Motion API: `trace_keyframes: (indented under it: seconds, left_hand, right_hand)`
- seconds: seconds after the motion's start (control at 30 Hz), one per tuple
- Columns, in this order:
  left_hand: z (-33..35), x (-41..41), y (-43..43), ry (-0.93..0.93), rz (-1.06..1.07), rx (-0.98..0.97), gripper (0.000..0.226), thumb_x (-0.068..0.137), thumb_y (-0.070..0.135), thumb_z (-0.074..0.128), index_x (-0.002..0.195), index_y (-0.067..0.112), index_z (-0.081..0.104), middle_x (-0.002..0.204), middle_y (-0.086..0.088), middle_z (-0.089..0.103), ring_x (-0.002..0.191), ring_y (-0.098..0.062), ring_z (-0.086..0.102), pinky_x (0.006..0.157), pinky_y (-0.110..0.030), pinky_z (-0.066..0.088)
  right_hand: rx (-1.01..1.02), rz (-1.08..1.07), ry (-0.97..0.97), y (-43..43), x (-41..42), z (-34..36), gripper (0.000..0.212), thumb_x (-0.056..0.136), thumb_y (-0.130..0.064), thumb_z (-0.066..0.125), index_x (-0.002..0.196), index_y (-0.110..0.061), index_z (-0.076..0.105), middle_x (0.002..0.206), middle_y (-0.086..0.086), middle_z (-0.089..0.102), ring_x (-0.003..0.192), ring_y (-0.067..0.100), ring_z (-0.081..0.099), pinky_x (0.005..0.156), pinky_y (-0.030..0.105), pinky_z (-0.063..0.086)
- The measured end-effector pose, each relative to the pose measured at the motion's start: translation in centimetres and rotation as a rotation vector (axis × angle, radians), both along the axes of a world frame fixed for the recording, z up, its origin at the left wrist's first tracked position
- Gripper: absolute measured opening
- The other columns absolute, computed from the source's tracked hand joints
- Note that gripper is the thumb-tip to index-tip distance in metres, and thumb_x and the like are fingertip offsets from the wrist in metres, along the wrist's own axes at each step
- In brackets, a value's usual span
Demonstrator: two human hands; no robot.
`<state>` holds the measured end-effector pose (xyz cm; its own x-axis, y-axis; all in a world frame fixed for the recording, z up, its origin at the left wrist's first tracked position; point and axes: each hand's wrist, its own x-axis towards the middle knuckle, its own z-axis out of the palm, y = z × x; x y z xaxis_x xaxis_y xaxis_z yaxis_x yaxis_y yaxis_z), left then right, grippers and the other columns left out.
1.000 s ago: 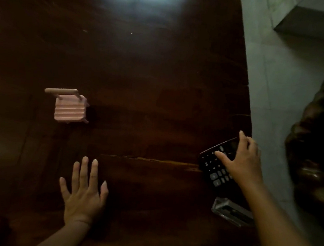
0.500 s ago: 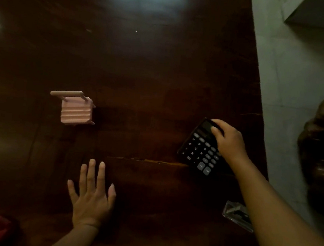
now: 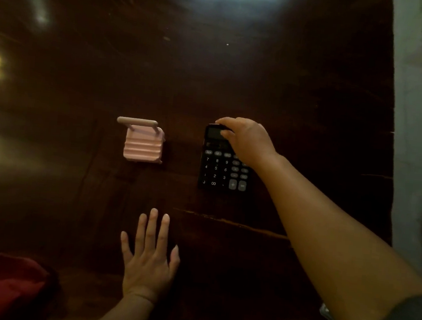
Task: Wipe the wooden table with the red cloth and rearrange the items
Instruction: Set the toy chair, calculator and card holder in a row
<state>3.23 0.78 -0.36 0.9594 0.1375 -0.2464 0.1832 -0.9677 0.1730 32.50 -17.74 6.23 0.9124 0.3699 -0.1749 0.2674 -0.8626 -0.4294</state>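
Observation:
A black calculator (image 3: 220, 169) lies flat on the dark wooden table (image 3: 238, 73), keys up, near the middle. My right hand (image 3: 245, 140) grips its top end, over the display. A small pink ribbed holder with a wooden bar (image 3: 142, 141) stands just left of the calculator, apart from it. My left hand (image 3: 149, 256) rests flat on the table nearer to me, fingers spread, holding nothing. The red cloth (image 3: 2, 287) lies bunched at the bottom left corner, untouched.
The table's right edge (image 3: 388, 175) runs down the right side, with pale floor (image 3: 419, 127) beyond it. A crack in the wood (image 3: 230, 221) crosses the near part of the table. A clear object (image 3: 326, 313) peeks out behind my right forearm.
My right hand has carried the calculator from the table's right edge leftward toward the middle and turned it straight, beside the pink holder. My left hand has stayed flat.

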Motion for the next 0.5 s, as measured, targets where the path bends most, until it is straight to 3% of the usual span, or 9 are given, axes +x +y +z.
trace_keyframes:
  seconds: [0.13,0.3,0.4,0.5]
  left_hand:
    - [0.1,0.0,-0.1,-0.002,0.002,-0.017,0.073,0.088,0.049,0.034,0.154,0.022,0.016,0.163,-0.007,0.010,0.149,-0.027,0.007,0.113,-0.064,0.007]
    - [-0.1,0.0,-0.1,0.005,-0.004,-0.011,0.074,0.088,0.049,0.034,0.154,0.023,0.014,0.164,-0.005,0.005,0.149,-0.026,0.003,0.115,-0.058,-0.004]
    - [0.0,0.1,0.0,0.003,-0.005,-0.006,0.073,0.089,0.050,0.033,0.154,0.025,0.011,0.163,-0.005,0.004,0.149,-0.025,0.001,0.115,-0.053,-0.011]
    - [0.1,0.1,-0.1,0.024,-0.007,-0.004,0.072,0.089,0.050,0.030,0.154,0.025,0.011,0.164,-0.004,0.003,0.149,-0.024,-0.003,0.114,-0.053,-0.012]
  right_hand:
    - [0.021,-0.038,-0.022,0.0,-0.9,-0.9,0.038,0.099,-0.029,0.050,0.137,-0.028,0.051,0.114,0.003,0.061,0.105,0.020,0.055,0.092,0.040,0.046]
    - [0.111,-0.255,-0.135,-3.6,-4.6,-1.3,0.056,0.093,-0.031,0.059,0.145,-0.025,0.040,0.135,0.006,0.045,0.122,0.022,0.046,0.099,0.042,0.044]
    - [0.046,-0.376,-0.065,-8.7,-9.7,-1.2,0.059,0.093,-0.035,0.059,0.146,-0.024,0.037,0.140,0.006,0.041,0.128,0.023,0.042,0.100,0.043,0.046]
    - [-0.108,-0.351,0.027,-14.6,-16.6,-0.6,0.060,0.093,-0.040,0.057,0.146,-0.022,0.036,0.141,0.007,0.041,0.131,0.025,0.041,0.101,0.047,0.045]
